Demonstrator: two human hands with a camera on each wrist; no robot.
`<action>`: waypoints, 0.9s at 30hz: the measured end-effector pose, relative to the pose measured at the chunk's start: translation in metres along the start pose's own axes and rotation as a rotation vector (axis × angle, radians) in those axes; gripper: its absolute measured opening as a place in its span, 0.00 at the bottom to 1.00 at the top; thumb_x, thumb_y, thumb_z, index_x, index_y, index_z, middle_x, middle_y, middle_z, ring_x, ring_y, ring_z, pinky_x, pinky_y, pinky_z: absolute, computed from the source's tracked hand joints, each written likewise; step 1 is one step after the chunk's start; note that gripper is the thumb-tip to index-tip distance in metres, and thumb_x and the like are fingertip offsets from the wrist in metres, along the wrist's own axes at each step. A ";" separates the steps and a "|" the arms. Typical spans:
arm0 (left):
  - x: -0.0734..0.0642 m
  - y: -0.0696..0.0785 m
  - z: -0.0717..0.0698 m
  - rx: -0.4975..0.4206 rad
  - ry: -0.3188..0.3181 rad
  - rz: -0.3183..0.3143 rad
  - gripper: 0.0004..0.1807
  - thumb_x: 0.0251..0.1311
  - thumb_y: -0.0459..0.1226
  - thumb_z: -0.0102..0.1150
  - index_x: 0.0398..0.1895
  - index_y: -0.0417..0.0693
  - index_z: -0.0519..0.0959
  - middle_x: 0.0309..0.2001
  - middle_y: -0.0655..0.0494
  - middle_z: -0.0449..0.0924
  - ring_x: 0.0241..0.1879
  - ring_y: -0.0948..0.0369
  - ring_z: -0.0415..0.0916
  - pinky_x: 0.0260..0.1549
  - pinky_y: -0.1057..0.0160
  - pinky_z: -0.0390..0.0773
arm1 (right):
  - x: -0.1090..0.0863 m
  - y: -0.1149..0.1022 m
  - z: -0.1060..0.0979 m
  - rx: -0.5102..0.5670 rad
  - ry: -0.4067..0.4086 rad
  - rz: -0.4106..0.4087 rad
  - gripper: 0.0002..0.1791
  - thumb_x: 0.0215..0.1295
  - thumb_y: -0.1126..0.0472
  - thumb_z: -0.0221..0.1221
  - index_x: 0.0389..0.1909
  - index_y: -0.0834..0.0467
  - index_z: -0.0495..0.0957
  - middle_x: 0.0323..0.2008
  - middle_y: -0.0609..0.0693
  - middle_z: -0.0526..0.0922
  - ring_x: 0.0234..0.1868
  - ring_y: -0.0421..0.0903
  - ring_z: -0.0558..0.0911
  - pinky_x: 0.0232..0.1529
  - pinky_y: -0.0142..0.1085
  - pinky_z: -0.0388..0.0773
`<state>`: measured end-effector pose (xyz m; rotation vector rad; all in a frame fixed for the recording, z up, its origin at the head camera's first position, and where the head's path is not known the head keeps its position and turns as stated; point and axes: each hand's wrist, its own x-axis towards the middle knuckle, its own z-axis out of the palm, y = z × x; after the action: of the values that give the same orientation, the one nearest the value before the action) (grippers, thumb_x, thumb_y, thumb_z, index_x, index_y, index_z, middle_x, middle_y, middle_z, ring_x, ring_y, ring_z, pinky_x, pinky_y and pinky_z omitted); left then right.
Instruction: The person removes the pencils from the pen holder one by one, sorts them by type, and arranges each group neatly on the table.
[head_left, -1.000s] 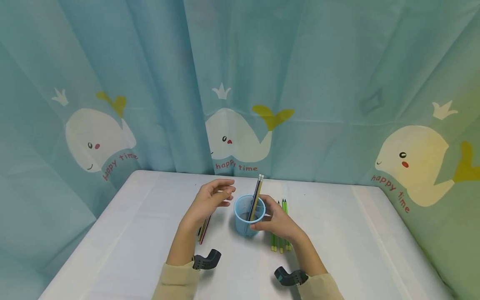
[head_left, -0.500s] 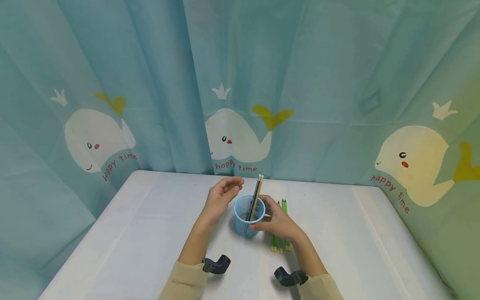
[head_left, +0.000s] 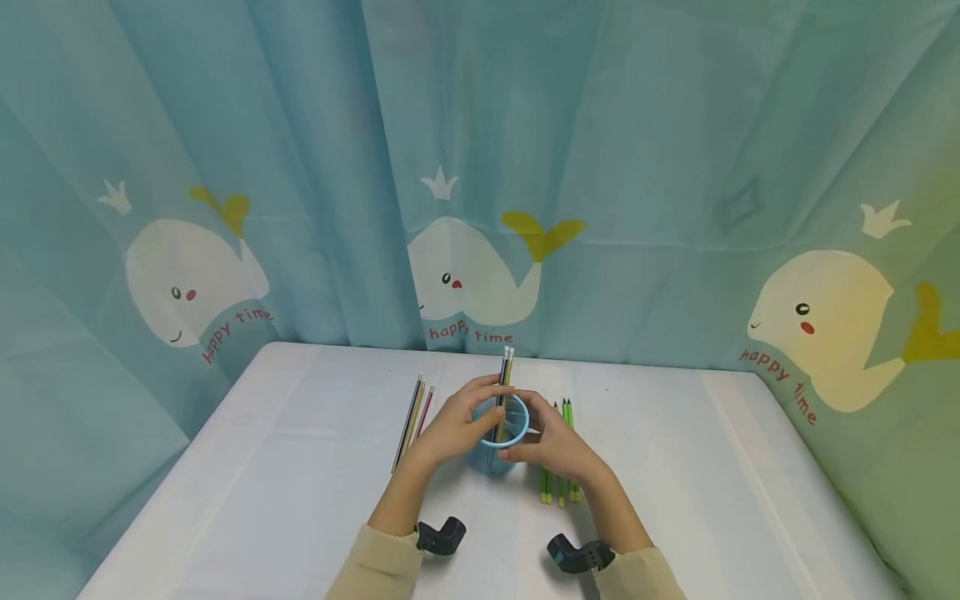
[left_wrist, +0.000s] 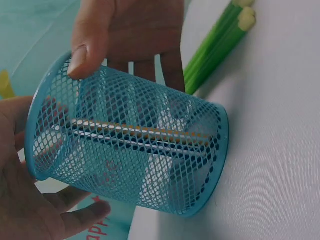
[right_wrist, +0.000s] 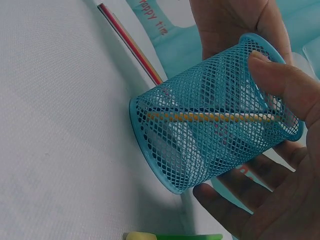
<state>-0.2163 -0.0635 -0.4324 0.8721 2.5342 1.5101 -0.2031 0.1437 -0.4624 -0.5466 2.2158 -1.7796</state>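
A light-blue mesh pencil cup (head_left: pixel 489 463) stands upright on the white table. Two pencils (head_left: pixel 507 365), one dark and one yellow, lean inside with their pale ends above the rim. My right hand (head_left: pixel 558 442) grips the cup from the right, thumb at the rim and fingers round the far side. Over the rim from the left, my left hand (head_left: pixel 450 427) has its thumb and forefinger round the pencils. In the left wrist view the pencils show through the mesh of the cup (left_wrist: pixel 150 185), while the left fingertips (left_wrist: pixel 97 212) lie beside its wall.
Several pencils (head_left: pixel 412 423), dark, yellow and red, lie left of the cup. Green pencils (head_left: pixel 561 492) lie on its right, partly under the right hand. Behind the white table (head_left: pixel 300 483) hangs a blue curtain (head_left: pixel 637 167) with whale prints.
My left hand has moved right, from beside the cup to over its rim and onto the pencils. Their tops have shifted slightly left. The right hand keeps its grip on the cup.
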 end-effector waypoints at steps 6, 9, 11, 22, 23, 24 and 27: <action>-0.002 0.002 -0.004 0.055 0.067 0.002 0.19 0.72 0.37 0.53 0.64 0.44 0.75 0.67 0.44 0.72 0.69 0.45 0.66 0.66 0.40 0.67 | 0.000 0.000 0.001 0.002 0.001 -0.019 0.46 0.51 0.62 0.74 0.71 0.55 0.62 0.65 0.56 0.71 0.65 0.59 0.74 0.64 0.54 0.73; -0.004 0.003 -0.007 0.075 0.101 -0.019 0.20 0.72 0.38 0.54 0.64 0.45 0.76 0.64 0.48 0.76 0.67 0.48 0.69 0.66 0.43 0.68 | 0.001 0.000 0.001 -0.011 0.010 -0.015 0.47 0.50 0.63 0.75 0.71 0.56 0.62 0.66 0.58 0.71 0.66 0.60 0.73 0.64 0.55 0.73; -0.004 0.004 -0.010 0.086 0.114 -0.035 0.20 0.71 0.38 0.55 0.64 0.47 0.76 0.63 0.50 0.77 0.66 0.49 0.71 0.65 0.43 0.69 | 0.001 0.001 0.001 -0.020 0.014 -0.011 0.47 0.50 0.63 0.75 0.71 0.56 0.62 0.67 0.58 0.70 0.66 0.60 0.73 0.65 0.55 0.73; -0.009 0.010 -0.023 0.163 0.161 -0.088 0.17 0.72 0.40 0.55 0.61 0.52 0.80 0.61 0.54 0.80 0.62 0.50 0.76 0.59 0.41 0.76 | 0.001 0.000 0.001 -0.019 0.019 -0.014 0.46 0.49 0.63 0.75 0.70 0.54 0.63 0.66 0.56 0.71 0.67 0.60 0.72 0.65 0.55 0.72; -0.010 0.010 -0.024 0.173 0.164 -0.094 0.17 0.72 0.40 0.55 0.60 0.53 0.80 0.61 0.54 0.80 0.61 0.50 0.76 0.59 0.41 0.76 | 0.001 0.000 0.001 -0.019 0.019 -0.013 0.46 0.49 0.63 0.75 0.70 0.54 0.63 0.66 0.56 0.71 0.67 0.60 0.72 0.65 0.55 0.72; -0.011 0.010 -0.026 0.187 0.166 -0.100 0.16 0.72 0.40 0.55 0.60 0.53 0.80 0.60 0.55 0.80 0.61 0.51 0.76 0.58 0.42 0.76 | 0.001 0.000 0.001 -0.018 0.018 -0.011 0.46 0.50 0.63 0.75 0.70 0.54 0.63 0.66 0.56 0.71 0.67 0.60 0.72 0.65 0.55 0.72; -0.012 0.011 -0.029 0.225 0.184 -0.103 0.16 0.72 0.40 0.55 0.59 0.53 0.81 0.59 0.55 0.81 0.59 0.52 0.77 0.60 0.40 0.74 | 0.001 0.000 0.001 -0.021 0.016 -0.006 0.47 0.50 0.62 0.75 0.70 0.55 0.62 0.66 0.57 0.71 0.67 0.60 0.72 0.65 0.55 0.72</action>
<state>-0.2107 -0.0885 -0.4109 0.6377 2.8758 1.3532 -0.2036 0.1418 -0.4625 -0.5453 2.2483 -1.7715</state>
